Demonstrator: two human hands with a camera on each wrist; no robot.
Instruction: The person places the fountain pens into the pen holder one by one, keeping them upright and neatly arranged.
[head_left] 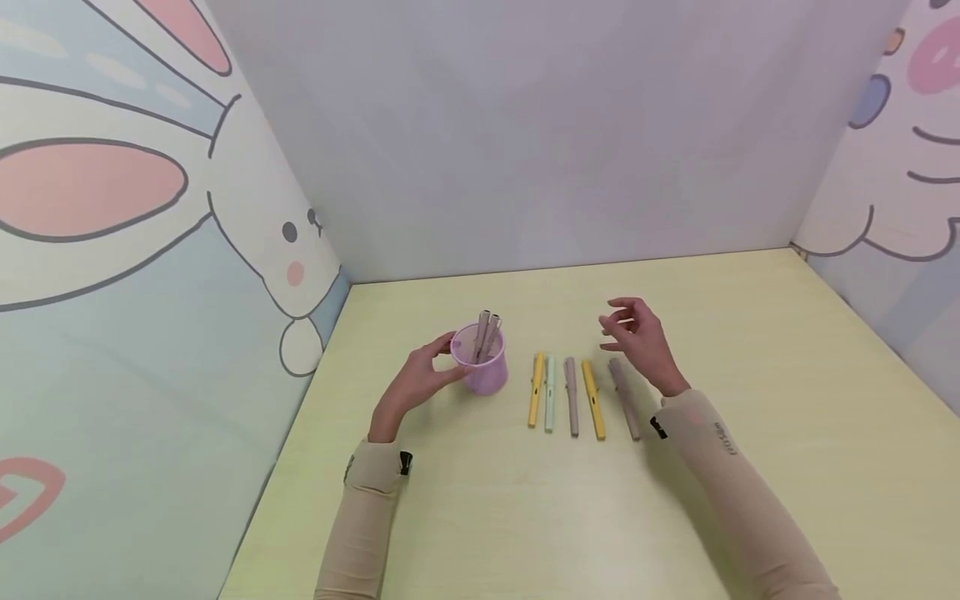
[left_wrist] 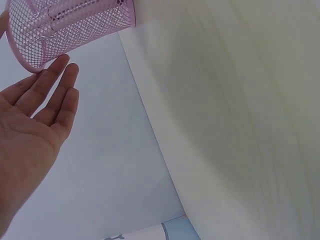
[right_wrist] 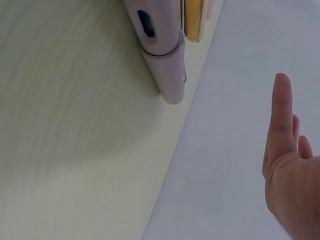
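Five pens lie in a row on the pale yellow table [head_left: 750,400], just right of a pink mesh cup [head_left: 483,360]: a yellow pen [head_left: 536,389], a mint pen [head_left: 550,393], a mauve pen [head_left: 572,396], a second yellow pen [head_left: 593,399] and a second mauve pen [head_left: 624,397] at the right end. Each lies flat with its long axis running from the near edge toward the back wall, nearly parallel, the right-hand ones splayed slightly leftward at their far ends. The cup stands upright with two mauve pens [head_left: 485,335] already in it, tips up and leaning a little right.

The right hand [head_left: 639,340] hovers above the far end of the row, over the rightmost mauve pen, fingers loosely spread and holding nothing. The left hand [head_left: 416,382] rests its straight fingertips against the cup's left wall, open, steadying rather than gripping it.

Judging by this, the work stands between pens: two are in, five remain. The next move likely calls for the right hand to drop, pinch one pen across its barrel, lift it, turn it upright and lower it through the cup's mouth
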